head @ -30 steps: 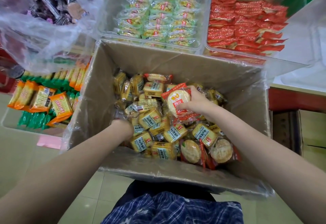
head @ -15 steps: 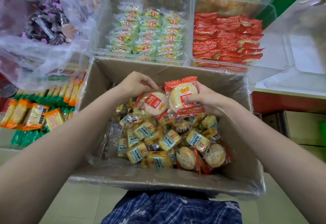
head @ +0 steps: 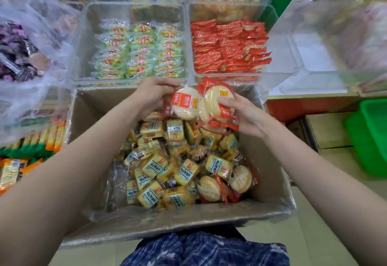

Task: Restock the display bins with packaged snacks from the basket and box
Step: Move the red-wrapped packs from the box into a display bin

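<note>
While both hands hover over its far edge, the box fills most of the view, lined with clear plastic and heaped with yellow packs; a few red-edged round crackers lie at its near right. Beyond it stand the clear bins: the red bin straight ahead on the right holds rows of red packs, and the green bin beside it on the left holds pale green-yellow ones. A green basket sits on the floor off to the right, well apart from the hands.

The left hand pinches one round cracker pack by its upper edge, fingers curled on the wrapper. The right hand is clamped round a small stack of the same red-trimmed packs, thumb across the front. The two lots touch, held just above the box's far wall and just short of the red bin.

The step in hand looks like gathering matching packs into one handful before stocking. The wrappers match the red bin's stock, so the next move probably calls for carrying both lots forward over the bin's front wall and laying them flat on the rows. The slick wrappers in the stack may slide apart if the grip loosens.
</note>
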A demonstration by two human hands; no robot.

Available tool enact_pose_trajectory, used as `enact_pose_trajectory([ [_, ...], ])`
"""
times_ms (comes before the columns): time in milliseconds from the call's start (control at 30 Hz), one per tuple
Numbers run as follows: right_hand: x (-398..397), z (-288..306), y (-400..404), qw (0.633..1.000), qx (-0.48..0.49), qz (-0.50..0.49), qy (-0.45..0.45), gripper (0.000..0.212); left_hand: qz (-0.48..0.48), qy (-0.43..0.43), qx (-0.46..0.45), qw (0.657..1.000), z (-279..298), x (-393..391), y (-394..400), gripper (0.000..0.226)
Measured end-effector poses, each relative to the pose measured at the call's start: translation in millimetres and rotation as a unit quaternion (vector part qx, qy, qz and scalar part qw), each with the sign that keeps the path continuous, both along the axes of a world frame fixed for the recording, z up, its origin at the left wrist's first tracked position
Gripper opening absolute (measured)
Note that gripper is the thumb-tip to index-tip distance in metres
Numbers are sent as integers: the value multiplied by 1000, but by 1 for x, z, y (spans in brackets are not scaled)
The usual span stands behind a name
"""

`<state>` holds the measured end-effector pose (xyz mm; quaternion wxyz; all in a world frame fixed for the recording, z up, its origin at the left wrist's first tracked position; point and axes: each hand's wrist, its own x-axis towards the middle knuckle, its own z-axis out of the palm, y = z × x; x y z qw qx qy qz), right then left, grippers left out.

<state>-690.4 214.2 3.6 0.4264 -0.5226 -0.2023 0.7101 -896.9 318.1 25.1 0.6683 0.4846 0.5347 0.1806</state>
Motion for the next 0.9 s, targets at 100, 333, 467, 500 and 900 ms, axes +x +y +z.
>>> enact_pose_trajectory([
  [100, 2, 4, 8, 992, 18, -116, 46, 59, 85, -77, 10, 993, 6, 21, -2, 20],
  [333, 10, 9, 29, 967, 47, -219, 124, 58, 165, -184, -2, 969, 17, 75, -18, 12],
  [467, 52, 10, 34, 956, 113, -256, 82, 83, 57, -119, 1, 991, 19, 87, -10, 37],
  [500, 63, 11, 36, 958, 126, -244, 85, 79, 16, -95, 9, 995, 20, 95, -11, 43],
  [900, 171, 22, 43, 988, 110, -87, 64, 52, 105, -114, 5, 988, 17, 178, -18, 26],
])
